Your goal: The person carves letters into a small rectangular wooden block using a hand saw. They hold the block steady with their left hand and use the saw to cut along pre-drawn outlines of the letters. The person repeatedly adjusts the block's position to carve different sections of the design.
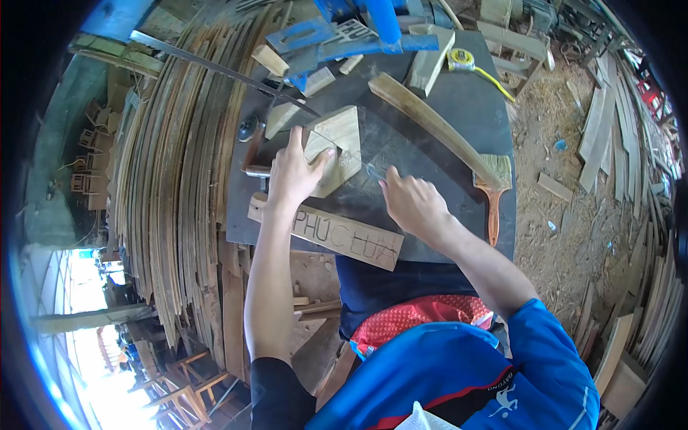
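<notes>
My left hand point(292, 172) presses flat on a pale, pointed wooden block point(342, 140) lying on the dark worktable point(423, 143). My right hand point(412, 204) is closed around a thin blue pen point(374, 172) whose tip touches the table beside the block's right edge. A curved line is drawn across the block. A long plank with writing on it point(344, 235) lies under both wrists at the table's near edge.
A paintbrush with an orange handle point(494, 193) and a long curved wooden slat point(430, 125) lie to the right. A yellow tape measure point(462, 59) and blue machine parts point(344, 36) sit at the back. A stack of thin boards point(172, 179) stands left. Offcuts cover the floor at right.
</notes>
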Motion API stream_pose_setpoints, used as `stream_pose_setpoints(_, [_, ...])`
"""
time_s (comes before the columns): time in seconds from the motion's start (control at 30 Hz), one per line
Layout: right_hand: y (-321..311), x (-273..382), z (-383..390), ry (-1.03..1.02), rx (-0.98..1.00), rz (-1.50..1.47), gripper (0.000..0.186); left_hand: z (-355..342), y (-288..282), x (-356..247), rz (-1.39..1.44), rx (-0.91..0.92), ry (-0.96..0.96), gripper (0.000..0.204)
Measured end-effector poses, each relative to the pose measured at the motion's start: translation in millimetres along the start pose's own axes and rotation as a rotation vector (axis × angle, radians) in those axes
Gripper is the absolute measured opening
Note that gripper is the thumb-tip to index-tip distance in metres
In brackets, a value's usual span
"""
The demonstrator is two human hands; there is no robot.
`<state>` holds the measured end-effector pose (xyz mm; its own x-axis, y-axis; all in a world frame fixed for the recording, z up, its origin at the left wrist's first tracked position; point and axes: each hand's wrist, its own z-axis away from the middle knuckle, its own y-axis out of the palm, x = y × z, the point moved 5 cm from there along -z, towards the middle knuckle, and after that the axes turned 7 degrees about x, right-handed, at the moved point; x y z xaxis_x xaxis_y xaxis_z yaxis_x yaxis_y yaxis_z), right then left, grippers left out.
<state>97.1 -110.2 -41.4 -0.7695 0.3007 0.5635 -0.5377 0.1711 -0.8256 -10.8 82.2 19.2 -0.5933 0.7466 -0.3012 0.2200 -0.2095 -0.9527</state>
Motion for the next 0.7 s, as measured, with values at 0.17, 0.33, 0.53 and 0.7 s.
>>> stream_pose_setpoints(0.17, [-5.5,6.1,-40.6,0.003,-0.014,-0.014,0.018,-6.4,0.3,-59.3,-0.221,0.088,0.017,0.049])
stream_pose_setpoints(0.33, [-2.2,5.7,-18.4,0.097,0.011,-0.011,0.020,0.3,8.0,-69.4,-0.235,0.220,0.017,0.057])
stream_pose_setpoints(0.53, [-1.8,4.5,-19.3,0.122,0.010,0.057,0.029,2.0,1.4,-68.1,-0.191,0.206,0.035,0.054])
stream_pose_setpoints(0.7, [-10.1,5.4,-23.8,0.059,0.015,0.129,0.031,9.6,7.4,-65.6,-0.135,0.116,0.054,0.053])
